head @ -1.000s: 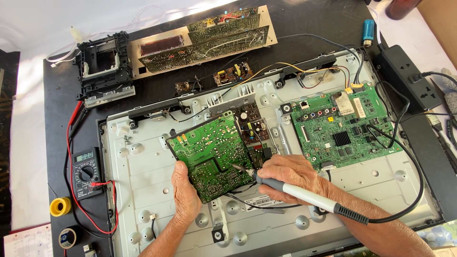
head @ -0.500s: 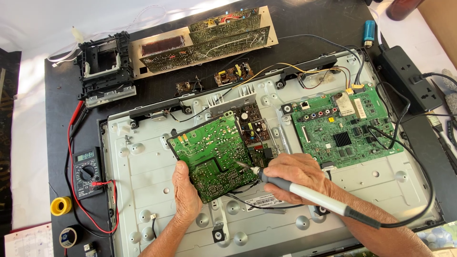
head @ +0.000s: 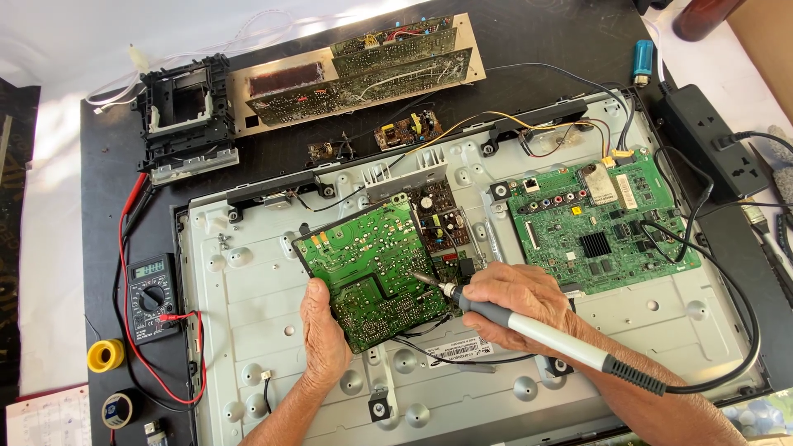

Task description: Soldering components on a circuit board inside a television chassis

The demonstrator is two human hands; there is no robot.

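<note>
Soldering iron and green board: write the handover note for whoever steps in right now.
Left hand: grips the lower left edge of the green circuit board, holding it tilted above the metal chassis.
Right hand: holds the soldering iron, tip at the board's right side, solder side up.
Done: board lifted off its seat; wires run from under it.
Left: whether the joint is finished cannot be told; the board is not reseated. Multimeter sits left of the chassis.

Left hand [head: 324, 330] flat, thumb up, seemingly pressing down; right hand [head: 516, 301] curled in a pen grip, forearms angled inward.
</note>
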